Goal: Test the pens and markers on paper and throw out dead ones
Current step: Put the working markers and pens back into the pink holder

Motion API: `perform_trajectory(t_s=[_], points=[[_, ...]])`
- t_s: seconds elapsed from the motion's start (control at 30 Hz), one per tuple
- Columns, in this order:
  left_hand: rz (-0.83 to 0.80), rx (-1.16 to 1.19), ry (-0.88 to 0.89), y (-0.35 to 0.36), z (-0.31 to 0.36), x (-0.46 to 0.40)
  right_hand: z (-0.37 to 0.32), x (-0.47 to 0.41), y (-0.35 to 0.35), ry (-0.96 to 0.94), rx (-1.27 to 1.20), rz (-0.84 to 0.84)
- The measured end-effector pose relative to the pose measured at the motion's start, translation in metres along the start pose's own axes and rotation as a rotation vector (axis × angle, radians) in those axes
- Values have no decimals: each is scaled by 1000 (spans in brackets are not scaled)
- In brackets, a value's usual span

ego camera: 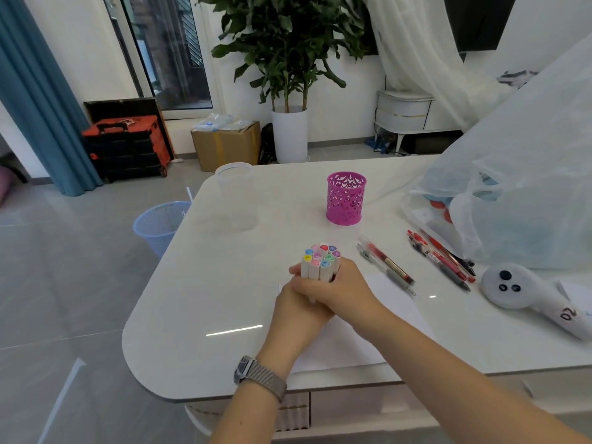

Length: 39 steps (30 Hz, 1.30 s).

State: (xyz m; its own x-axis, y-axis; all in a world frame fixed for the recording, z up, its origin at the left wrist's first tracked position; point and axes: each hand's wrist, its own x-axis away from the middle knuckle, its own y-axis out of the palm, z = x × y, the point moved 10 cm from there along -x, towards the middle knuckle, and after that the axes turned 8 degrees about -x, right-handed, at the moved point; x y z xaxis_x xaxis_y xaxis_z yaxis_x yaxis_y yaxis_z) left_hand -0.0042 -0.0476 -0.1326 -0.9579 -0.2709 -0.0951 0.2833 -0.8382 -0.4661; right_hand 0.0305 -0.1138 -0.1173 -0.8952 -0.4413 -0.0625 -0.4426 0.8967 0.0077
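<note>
A bundle of several white markers (321,261) with coloured end caps stands upright over the white table (198,302). My right hand (339,290) grips the bundle from the right, and my left hand (296,310) wraps round its lower part from the left. A sheet of white paper (384,318) lies under and to the right of my hands. Several red and dark pens (442,257) lie on the table to the right, with another pen (389,265) closer to the markers.
A pink cut-out pen holder (346,198) and a clear plastic cup (237,195) stand further back. A blue wastebasket (158,225) sits on the floor left of the table. A large translucent plastic bag (519,187) and a white plush toy (525,293) occupy the right side.
</note>
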Motion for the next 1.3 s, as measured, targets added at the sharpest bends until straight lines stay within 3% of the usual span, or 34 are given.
perform_trajectory(t_s=[0.13,0.27,0.33,0.43,0.5,0.6,0.8,0.93,1.1,1.3], points=[[-13,-136,-63,7,-13,-2,18,-11,-17,84,-200,174],[-107,-250,-1,-6,-1,-13,41,-23,-40,214,-794,408],[-70,-217,-28,-29,1,-23,45,-31,-55,249,-981,492],[79,-82,-96,-61,-8,-28,40,-40,-71,269,-1038,493],[98,-4,-160,-64,-20,-29,23,-53,-84,196,-984,461],[74,-73,-106,-58,-17,-36,-22,-88,-111,13,-803,455],[80,-72,-62,-56,-16,-60,-66,-174,-158,-291,-832,676],[89,-46,-67,-56,-21,-69,-52,-194,-166,-313,-394,768],[104,-28,-66,-58,-26,-76,-34,-216,-150,-240,133,548],[131,-8,-91,-60,-30,-82,-22,-224,-145,-173,156,545]])
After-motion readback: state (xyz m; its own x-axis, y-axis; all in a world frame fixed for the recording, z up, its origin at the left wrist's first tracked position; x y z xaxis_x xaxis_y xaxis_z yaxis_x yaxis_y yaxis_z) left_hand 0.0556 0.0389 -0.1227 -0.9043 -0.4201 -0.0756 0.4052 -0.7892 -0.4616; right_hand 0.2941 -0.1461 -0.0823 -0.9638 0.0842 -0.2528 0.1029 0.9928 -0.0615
